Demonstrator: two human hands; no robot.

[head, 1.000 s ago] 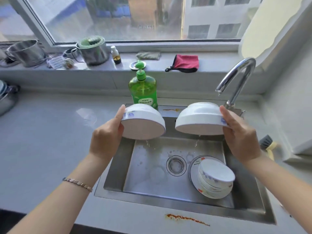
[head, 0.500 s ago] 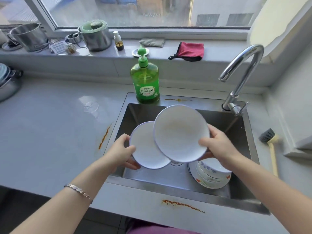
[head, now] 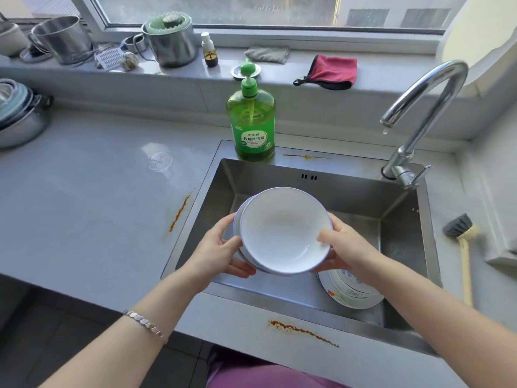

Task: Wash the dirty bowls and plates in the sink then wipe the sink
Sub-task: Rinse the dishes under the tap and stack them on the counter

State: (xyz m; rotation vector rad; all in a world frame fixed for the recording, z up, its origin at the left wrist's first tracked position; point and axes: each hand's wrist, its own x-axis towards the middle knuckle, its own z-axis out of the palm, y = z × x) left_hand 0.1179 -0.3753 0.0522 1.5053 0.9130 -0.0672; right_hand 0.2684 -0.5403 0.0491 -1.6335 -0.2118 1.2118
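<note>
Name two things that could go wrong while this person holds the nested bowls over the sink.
The bowls, gripped only at their edges by the left hand and right hand, could slip and chip. Falling, they might strike the dishes stacked in the sink below.

Grey counter (head: 84,219): soap bottle (head: 251,127) behind sink (head: 349,197), brush (head: 463,247) right, pots (head: 19,116) far left.

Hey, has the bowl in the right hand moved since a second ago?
Yes. The top bowl has shifted left and toward the person, away from the faucet, and now nests in the other bowl.
</note>
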